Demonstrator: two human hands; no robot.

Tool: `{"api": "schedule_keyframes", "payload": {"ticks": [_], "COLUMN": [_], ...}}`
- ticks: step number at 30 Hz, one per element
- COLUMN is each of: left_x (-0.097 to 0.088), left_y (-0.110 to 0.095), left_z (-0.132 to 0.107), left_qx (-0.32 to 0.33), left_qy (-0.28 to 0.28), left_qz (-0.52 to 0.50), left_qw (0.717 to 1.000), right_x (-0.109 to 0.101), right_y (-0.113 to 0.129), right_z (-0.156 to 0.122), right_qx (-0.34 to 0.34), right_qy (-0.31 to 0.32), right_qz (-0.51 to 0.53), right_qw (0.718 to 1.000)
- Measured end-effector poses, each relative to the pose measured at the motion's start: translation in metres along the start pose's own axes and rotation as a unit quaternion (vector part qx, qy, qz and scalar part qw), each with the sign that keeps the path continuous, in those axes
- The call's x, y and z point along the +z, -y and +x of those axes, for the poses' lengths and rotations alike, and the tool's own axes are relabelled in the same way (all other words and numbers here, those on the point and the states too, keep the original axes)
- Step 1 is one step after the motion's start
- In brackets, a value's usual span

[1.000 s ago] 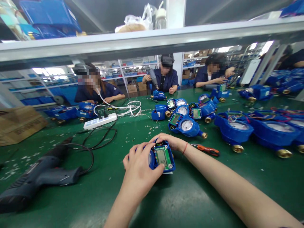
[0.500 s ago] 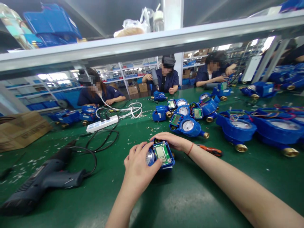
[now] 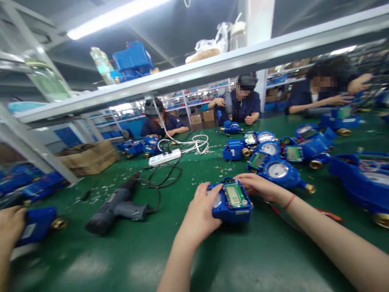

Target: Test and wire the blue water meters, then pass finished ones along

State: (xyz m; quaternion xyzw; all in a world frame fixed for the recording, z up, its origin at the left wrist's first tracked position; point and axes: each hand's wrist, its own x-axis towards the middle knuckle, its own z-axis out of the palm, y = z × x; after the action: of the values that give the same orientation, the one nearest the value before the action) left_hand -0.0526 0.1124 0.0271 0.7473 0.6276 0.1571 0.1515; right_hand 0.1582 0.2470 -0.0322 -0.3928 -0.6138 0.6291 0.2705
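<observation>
A blue water meter point(image 3: 234, 215) with its electronics box uncovered is in both my hands just over the green bench. Its green circuit board point(image 3: 235, 195) carries a small display with digits too blurred to read. My left hand point(image 3: 199, 209) grips the meter's left side, fingers over the round dial and thumb low on the case. Curled round the far right side is my right hand point(image 3: 264, 188), its fingertips partly hidden behind the case. An orange and black screwdriver point(image 3: 330, 215) lies on the bench under my right forearm, mostly covered.
A heat gun point(image 3: 121, 207) lies left, its cord near a white power strip point(image 3: 165, 157). Several blue meters point(image 3: 278, 170) crowd the right. At the left edge, another person's hand point(image 3: 10, 227) touches a meter point(image 3: 39, 223). Co-workers sit opposite, under a shelf point(image 3: 182, 69).
My view has swung left, bringing the neighbouring person's hand into sight. My left thumb has moved from the circuit board down to the case side. Both hands still hold the meter.
</observation>
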Motion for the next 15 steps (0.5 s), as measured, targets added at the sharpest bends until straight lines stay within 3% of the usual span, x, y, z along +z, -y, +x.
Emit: {"api": "schedule_keyframes", "payload": {"ticks": [8, 11, 15], "left_x": [0.013, 0.01, -0.007], "left_y": [0.002, 0.02, 0.055], "left_z": [0.01, 0.017, 0.03], "left_qx": [-0.147, -0.208, -0.285], "left_qy": [-0.116, -0.161, -0.214], "left_qz": [0.033, 0.051, 0.071], "left_qw": [0.982, 0.963, 0.931], "right_x": [-0.007, -0.006, 0.002], "right_y": [-0.019, -0.019, -0.013], "right_z": [0.015, 0.014, 0.009], "right_qx": [0.017, 0.02, 0.0], "right_qy": [-0.008, -0.024, -0.054], "right_qz": [-0.05, -0.071, -0.099], "right_qw": [0.999, 0.997, 0.994]}}
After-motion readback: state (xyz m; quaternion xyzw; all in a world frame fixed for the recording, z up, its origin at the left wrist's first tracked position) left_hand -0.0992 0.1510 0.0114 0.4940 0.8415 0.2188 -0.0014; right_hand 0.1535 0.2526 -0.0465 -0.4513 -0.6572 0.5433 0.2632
